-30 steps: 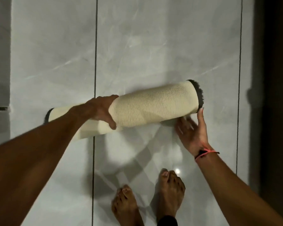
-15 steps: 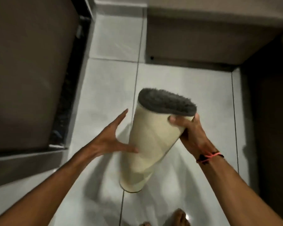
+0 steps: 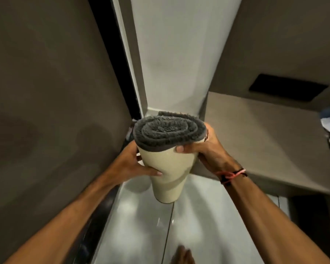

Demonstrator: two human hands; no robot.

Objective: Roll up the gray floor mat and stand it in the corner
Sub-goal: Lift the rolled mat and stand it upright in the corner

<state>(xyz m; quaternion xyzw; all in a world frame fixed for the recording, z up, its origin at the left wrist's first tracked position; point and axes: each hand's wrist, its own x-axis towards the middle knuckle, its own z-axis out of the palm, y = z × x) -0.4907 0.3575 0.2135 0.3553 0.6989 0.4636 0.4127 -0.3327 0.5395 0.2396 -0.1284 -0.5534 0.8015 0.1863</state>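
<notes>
The floor mat (image 3: pixel 168 168) is rolled into a tight tube, cream backing outside and gray pile showing as a spiral at its top end. It is upright, held above the glossy floor (image 3: pixel 141 225) in front of a narrow corner. My left hand (image 3: pixel 130 164) grips the tube's left side just below the top. My right hand (image 3: pixel 204 149) wraps the right side near the top edge, a pink and black thread band on that wrist. Whether the lower end touches the floor is unclear.
A dark brown panel (image 3: pixel 46 111) with a black edge runs along the left. A white wall strip (image 3: pixel 171 54) fills the corner behind the mat. A brown ledge (image 3: pixel 265 140) with a dark vent above it stands at the right. My toes (image 3: pixel 181 256) show at the bottom.
The roll went from lying across my hands to upright, then came forward to the corner. My left hand went from an open touch on its side to a full grip.
</notes>
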